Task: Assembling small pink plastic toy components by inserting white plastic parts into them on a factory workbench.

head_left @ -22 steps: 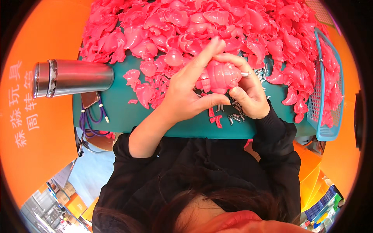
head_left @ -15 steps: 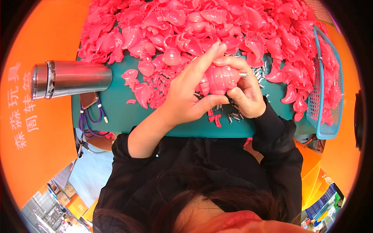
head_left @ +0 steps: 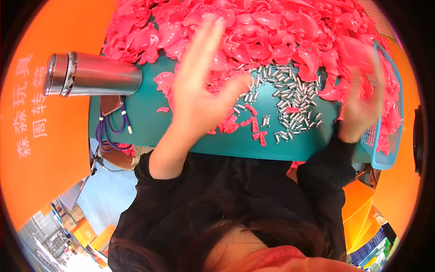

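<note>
A big heap of pink plastic shells point(head_left: 272, 27) covers the far part of a teal table point(head_left: 149, 129). My left hand point(head_left: 199, 95) hovers over the heap's near edge, fingers spread, holding nothing. Far to the right, my blurred right hand point(head_left: 358, 109) is beside a blue mesh basket point(head_left: 385, 149) and seems to grip a pink plastic piece point(head_left: 353, 56). Between the hands lies a scatter of several small metal pins point(head_left: 290, 95) and a few pink scraps point(head_left: 258, 131).
A steel flask point(head_left: 95, 75) lies on its side at the table's left end. Beside it are a purple cable point(head_left: 111, 131) and a small brown flat object point(head_left: 111, 105). Orange surfaces flank the table on both sides. Orange and blue crates stand on the floor below.
Both hands held one pink piece together over the pins. They have split: the left hand opened and rose toward the heap, the right swung right to the basket with the piece.
</note>
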The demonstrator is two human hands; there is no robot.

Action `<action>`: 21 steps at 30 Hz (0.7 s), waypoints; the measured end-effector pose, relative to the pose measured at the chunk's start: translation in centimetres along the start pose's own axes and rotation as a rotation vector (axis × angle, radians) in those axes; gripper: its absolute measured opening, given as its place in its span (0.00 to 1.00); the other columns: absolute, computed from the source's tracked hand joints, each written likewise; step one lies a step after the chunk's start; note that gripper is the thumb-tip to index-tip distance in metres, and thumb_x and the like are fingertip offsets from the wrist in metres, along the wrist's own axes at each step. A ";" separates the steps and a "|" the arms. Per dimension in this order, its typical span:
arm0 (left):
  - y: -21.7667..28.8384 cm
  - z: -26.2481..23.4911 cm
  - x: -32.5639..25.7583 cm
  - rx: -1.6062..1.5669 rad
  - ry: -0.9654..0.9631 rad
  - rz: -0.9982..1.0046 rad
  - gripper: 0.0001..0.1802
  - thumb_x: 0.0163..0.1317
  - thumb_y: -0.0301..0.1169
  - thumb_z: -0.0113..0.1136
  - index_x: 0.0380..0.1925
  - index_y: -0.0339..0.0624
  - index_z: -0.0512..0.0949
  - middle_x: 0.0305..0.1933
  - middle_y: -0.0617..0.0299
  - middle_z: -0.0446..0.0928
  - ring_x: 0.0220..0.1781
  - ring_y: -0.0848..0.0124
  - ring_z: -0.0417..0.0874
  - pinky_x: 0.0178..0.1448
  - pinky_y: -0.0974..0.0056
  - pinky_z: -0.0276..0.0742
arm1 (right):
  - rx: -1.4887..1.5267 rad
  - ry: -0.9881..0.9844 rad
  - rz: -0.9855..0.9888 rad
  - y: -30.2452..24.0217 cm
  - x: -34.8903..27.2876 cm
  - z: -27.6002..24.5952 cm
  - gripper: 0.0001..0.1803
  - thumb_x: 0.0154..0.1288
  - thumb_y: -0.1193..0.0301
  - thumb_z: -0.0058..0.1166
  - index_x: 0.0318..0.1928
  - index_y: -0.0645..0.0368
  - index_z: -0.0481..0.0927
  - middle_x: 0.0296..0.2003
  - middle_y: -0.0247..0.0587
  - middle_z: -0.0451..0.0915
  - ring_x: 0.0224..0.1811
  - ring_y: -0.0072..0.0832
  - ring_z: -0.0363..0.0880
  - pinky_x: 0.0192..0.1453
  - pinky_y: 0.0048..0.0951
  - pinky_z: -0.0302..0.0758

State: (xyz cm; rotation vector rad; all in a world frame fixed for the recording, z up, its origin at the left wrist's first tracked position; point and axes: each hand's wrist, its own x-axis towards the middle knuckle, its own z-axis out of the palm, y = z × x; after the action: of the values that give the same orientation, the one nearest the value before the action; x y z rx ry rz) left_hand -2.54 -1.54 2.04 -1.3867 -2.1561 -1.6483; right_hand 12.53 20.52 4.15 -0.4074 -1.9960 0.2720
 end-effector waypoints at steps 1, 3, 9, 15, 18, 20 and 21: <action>-0.5 -1.6 0.0 0.142 0.106 0.013 0.32 0.52 0.33 0.68 0.58 0.37 0.71 0.63 0.46 0.68 0.63 0.55 0.71 0.65 0.61 0.65 | -0.181 -0.011 -0.147 2.3 1.7 -1.8 0.20 0.55 0.83 0.56 0.50 0.62 0.78 0.47 0.45 0.80 0.47 0.36 0.80 0.51 0.32 0.74; -1.4 -4.1 -0.6 0.063 0.309 -0.192 0.17 0.55 0.29 0.65 0.46 0.38 0.80 0.52 0.49 0.77 0.58 0.60 0.76 0.61 0.63 0.68 | -0.558 -0.060 -0.278 8.9 3.1 -6.0 0.18 0.57 0.78 0.56 0.50 0.58 0.79 0.45 0.47 0.80 0.46 0.41 0.80 0.49 0.36 0.75; -3.5 -8.2 -3.5 0.563 0.152 -0.235 0.08 0.58 0.29 0.63 0.34 0.36 0.79 0.31 0.57 0.78 0.38 0.71 0.77 0.42 0.65 0.71 | -1.300 -0.247 -0.106 13.0 1.9 -10.2 0.15 0.59 0.71 0.56 0.49 0.52 0.80 0.44 0.49 0.80 0.46 0.44 0.79 0.47 0.36 0.76; -1.3 -8.6 -4.7 0.319 0.295 -0.675 0.14 0.61 0.34 0.60 0.44 0.38 0.76 0.22 0.58 0.74 0.24 0.67 0.74 0.32 0.63 0.71 | -1.230 -0.159 0.020 10.2 2.3 -8.1 0.12 0.65 0.66 0.52 0.47 0.51 0.81 0.38 0.46 0.83 0.45 0.43 0.80 0.49 0.39 0.75; -2.5 -8.6 -6.4 0.790 -0.024 -0.230 0.28 0.52 0.36 0.68 0.53 0.42 0.72 0.30 0.59 0.78 0.29 0.62 0.79 0.34 0.62 0.74 | -0.618 -0.160 -0.187 7.9 1.8 -6.5 0.08 0.60 0.71 0.56 0.40 0.56 0.82 0.37 0.43 0.83 0.45 0.40 0.80 0.53 0.40 0.72; -2.6 -7.6 -7.4 0.705 -0.064 -0.343 0.31 0.50 0.33 0.69 0.55 0.41 0.71 0.26 0.60 0.73 0.25 0.68 0.75 0.31 0.66 0.72 | -0.238 -0.352 -0.211 2.5 0.8 -2.8 0.06 0.56 0.76 0.58 0.37 0.58 0.82 0.39 0.41 0.82 0.47 0.38 0.78 0.58 0.40 0.68; -2.5 -6.9 -7.5 0.613 -0.104 -0.451 0.34 0.47 0.30 0.71 0.57 0.41 0.70 0.22 0.60 0.69 0.21 0.74 0.71 0.29 0.71 0.69 | -0.159 -0.423 -0.197 0.0 0.3 -1.4 0.06 0.57 0.78 0.58 0.36 0.58 0.81 0.39 0.41 0.82 0.48 0.37 0.78 0.60 0.41 0.66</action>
State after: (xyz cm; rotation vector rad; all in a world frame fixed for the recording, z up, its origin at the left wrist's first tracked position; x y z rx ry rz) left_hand -2.84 -11.58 -1.12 -0.8646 -2.8429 -0.8561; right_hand 13.65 20.61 4.99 -0.2632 -2.4648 0.0773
